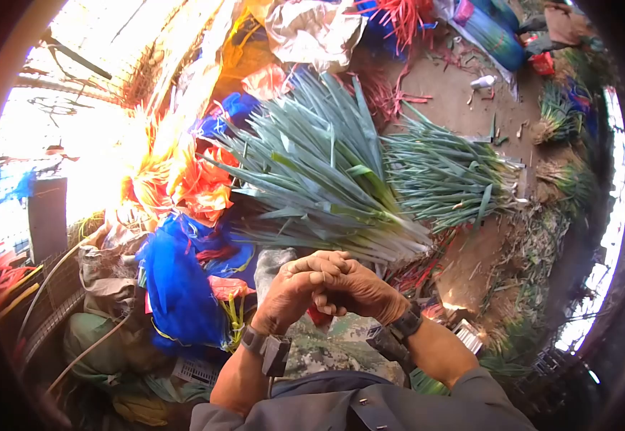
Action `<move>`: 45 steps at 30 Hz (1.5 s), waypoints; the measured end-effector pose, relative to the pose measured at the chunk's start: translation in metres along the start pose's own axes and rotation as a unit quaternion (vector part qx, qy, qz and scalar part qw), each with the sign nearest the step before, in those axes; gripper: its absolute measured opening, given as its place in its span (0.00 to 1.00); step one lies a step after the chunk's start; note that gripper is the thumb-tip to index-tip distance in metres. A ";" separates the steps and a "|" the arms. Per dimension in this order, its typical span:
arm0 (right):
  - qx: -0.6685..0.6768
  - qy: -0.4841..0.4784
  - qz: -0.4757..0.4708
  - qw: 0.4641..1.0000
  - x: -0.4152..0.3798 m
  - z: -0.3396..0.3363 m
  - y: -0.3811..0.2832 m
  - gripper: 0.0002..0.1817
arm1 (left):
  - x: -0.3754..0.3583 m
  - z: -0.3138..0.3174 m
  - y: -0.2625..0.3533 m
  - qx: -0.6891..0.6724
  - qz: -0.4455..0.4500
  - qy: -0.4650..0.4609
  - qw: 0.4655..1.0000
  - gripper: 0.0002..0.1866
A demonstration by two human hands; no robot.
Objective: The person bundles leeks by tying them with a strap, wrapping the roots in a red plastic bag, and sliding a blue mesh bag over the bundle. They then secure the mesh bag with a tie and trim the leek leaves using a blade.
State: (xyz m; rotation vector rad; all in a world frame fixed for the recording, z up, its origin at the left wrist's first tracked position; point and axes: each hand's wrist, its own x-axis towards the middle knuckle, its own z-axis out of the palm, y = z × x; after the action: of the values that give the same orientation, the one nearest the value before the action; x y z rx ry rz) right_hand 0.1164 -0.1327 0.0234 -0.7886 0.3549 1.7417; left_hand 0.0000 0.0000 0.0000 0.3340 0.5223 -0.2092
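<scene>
My left hand (296, 286) and my right hand (365, 289) are brought together above my lap, fingers folded over each other. Both are closed; anything between the palms is hidden. A small red thing (319, 317) shows just below the fingers, in front of the camouflage cloth (341, 345) on my legs. Right beyond my hands lies a large heap of green onions (327, 169), its white stem ends pointing toward the lower right. To its right, a second pile of green onions (452, 172) rests on the ground with the roots facing right.
Blue mesh bags (183, 284) are heaped at my left beside orange plastic strips (204, 183). Smaller onion bunches (560, 118) lie at the far right. A white bottle (482, 82) is on the dirt floor (445, 93). Another person's arm (571, 25) shows at upper right.
</scene>
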 end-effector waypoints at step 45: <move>-0.077 0.364 -0.510 0.775 -0.265 -0.127 0.250 0.16 | 0.018 0.135 -0.057 0.491 0.039 0.060 0.868 0.19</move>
State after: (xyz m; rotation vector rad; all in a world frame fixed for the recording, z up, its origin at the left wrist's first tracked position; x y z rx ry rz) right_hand -0.0382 -0.4834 0.0683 -1.4281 0.2078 0.3868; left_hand 0.0602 -0.1038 0.0857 1.3722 0.4909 -0.3696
